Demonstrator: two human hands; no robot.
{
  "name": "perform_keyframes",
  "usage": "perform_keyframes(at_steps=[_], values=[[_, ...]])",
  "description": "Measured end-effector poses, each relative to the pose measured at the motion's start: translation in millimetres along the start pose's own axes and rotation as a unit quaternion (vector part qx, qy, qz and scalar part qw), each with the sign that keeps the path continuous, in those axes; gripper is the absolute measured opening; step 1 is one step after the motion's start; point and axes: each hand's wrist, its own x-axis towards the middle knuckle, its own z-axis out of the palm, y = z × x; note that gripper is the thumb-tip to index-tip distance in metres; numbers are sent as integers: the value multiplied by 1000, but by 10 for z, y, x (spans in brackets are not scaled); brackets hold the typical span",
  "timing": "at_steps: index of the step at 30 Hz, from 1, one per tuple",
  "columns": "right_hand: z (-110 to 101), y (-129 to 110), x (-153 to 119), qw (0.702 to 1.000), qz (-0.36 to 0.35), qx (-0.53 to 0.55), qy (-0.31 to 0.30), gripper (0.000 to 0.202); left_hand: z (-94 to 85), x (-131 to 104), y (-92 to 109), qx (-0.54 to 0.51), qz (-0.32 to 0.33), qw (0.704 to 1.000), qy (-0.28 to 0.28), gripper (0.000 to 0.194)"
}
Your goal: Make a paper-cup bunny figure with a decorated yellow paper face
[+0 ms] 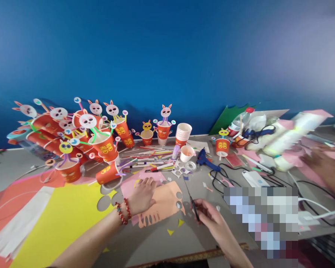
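My left hand [142, 193], with red bead bracelets [123, 212] at the wrist, lies on a sheet of peach paper [167, 199] and a pink sheet [127, 183]. Its fingers are stretched forward and hold nothing. Round holes and narrow slots are cut in the peach paper. In my right hand [209, 216] is a pair of black-handled scissors [194, 208], gripped to the right of the peach paper. The thin blades point away from me and look closed. Small yellow scraps [170, 232] lie in front of the paper.
Red paper cups with rabbit faces [106, 147] crowd the left. Yellow card [64, 216] lies before them. Straws and markers [153, 163], stacked cups [183, 133] and a blue glue gun [208, 162] fill the middle. Cables [226, 178] and another person's hand [324, 167] are at right.
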Motion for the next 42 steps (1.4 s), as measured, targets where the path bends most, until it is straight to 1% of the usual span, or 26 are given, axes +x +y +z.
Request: perform_keyframes(at_steps=[8, 11, 13, 17, 21, 25, 28, 32, 35, 37, 40, 42], values=[[2, 103, 41, 1000, -2, -22, -13, 39, -30, 81, -5, -1, 15, 1000, -22, 45], [3, 137, 51, 1000, -2, -31, -5, 38, -33, 81, -9, -15, 18, 999, -26, 38], [5, 143, 58, 1000, -3, -23, 0, 38, -35, 66, -4, -22, 18, 999, -25, 37], [13, 139, 80, 1000, -9, -14, -2, 38, -30, 50, 45, -29, 6, 999, -12, 47], [29, 134, 86, 1000, -1, -27, 0, 37, -4, 100, 161, -29, -17, 999, 3, 41], [32, 115, 66, 999, -2, -35, 3, 34, 25, 153, 256, -27, -37, 999, 20, 47], [33, 97, 64, 999, -5, -35, 3, 34, 37, 161, 269, -37, -45, 998, 30, 50], [50, 73, 80, 1000, 7, -22, 12, 37, 33, 147, 258, -62, -47, 996, 45, 52], [55, 47, 63, 1000, 0, 3, 17, 40, 15, 124, 267, -92, -35, 994, 45, 41], [45, 30, 37, 999, -16, 35, 26, 41, -11, 98, 284, -126, -11, 991, 38, 32], [19, 7, 4, 994, -44, 73, 65, 38, -86, 49, 315, -194, 48, 979, 35, 31], [11, -8, -3, 989, -55, 95, 97, 36, -155, 29, 329, -236, 79, 967, 47, 31]])
